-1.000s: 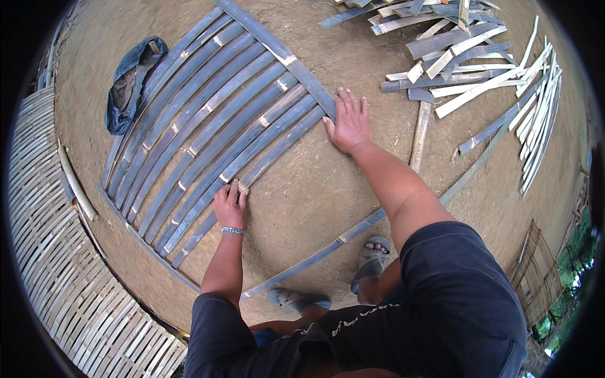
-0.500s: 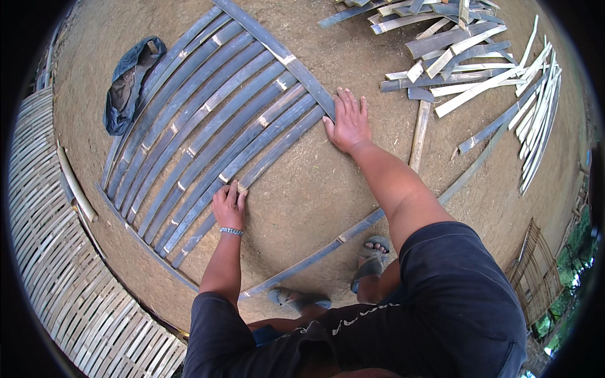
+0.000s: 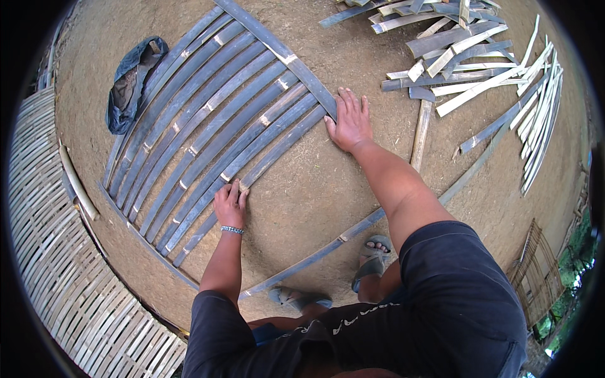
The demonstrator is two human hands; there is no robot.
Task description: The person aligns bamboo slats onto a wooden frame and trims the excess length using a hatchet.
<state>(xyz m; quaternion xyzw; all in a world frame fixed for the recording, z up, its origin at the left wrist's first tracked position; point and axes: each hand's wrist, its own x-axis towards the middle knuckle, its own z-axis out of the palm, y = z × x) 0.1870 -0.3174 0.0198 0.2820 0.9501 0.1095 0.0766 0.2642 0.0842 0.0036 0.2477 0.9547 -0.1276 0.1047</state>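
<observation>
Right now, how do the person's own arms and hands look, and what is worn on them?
Both forearms are bare. The left hand has a thin beaded bracelet at the wrist. The right hand wears nothing that shows: no glove, ring or watch. Dark short sleeves cover the upper arms.

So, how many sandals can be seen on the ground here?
2. One sandal is on the right foot, just below the long single strip. The other sandal is on the left foot, nearer the shorts.

Dark short-sleeved shirt, beaded bracelet [image 3: 232, 230] (left wrist) — grey sandals [image 3: 372, 257].
</observation>
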